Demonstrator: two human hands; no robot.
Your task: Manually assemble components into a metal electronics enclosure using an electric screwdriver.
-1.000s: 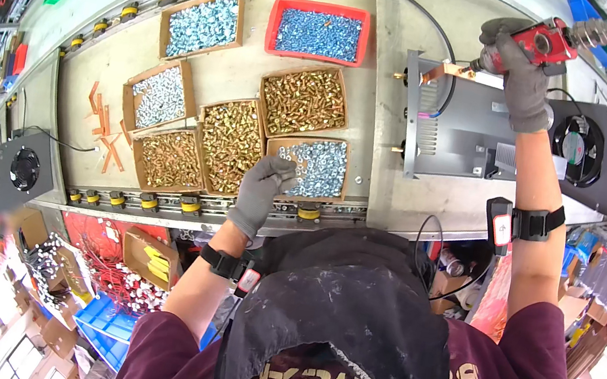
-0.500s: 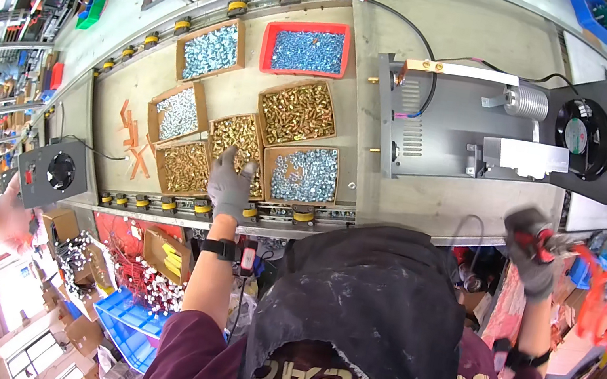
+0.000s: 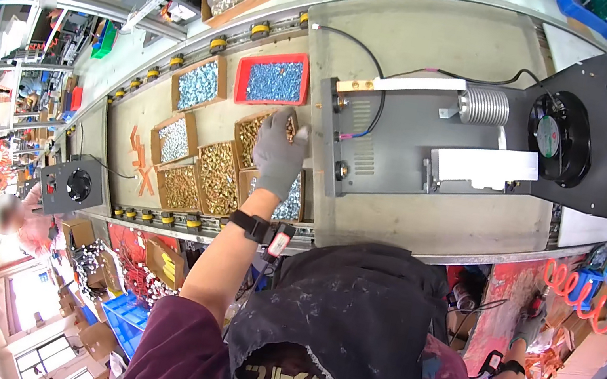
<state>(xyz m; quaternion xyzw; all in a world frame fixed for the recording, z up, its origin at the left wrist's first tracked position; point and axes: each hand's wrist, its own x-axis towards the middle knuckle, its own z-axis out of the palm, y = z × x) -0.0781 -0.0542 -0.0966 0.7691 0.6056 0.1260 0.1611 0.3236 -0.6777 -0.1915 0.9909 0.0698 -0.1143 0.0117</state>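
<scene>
My left hand (image 3: 279, 155), in a grey glove, reaches over the upper-right carton of brass-coloured fittings (image 3: 248, 138). Its thumb stands apart from the curled fingers, with brass pieces showing between them; whether it holds any is unclear. Under the wrist lies a carton of silver nuts (image 3: 290, 202), partly hidden. My right hand (image 3: 528, 330) is low at the right, beyond the bench edge, closed around a dark and red power screwdriver (image 3: 537, 307). A grey metal housing (image 3: 400, 137) lies on the bench, carrying a black fan (image 3: 560, 140), a coil (image 3: 484, 107) and a white block (image 3: 482, 166).
Beside the left hand stand a red tray of blue-tinted fasteners (image 3: 238, 82) and several more cartons. Copper strips (image 3: 139, 154) and a second fan panel (image 3: 78, 184) lie farther left. An orange coiled hose (image 3: 582, 300) hangs at right. Another person (image 3: 33, 221) is at far left.
My left hand has moved from the middle carton up and right to the upper-right carton of brass fittings. My right hand has dropped lower with the power screwdriver, away from the housing.
</scene>
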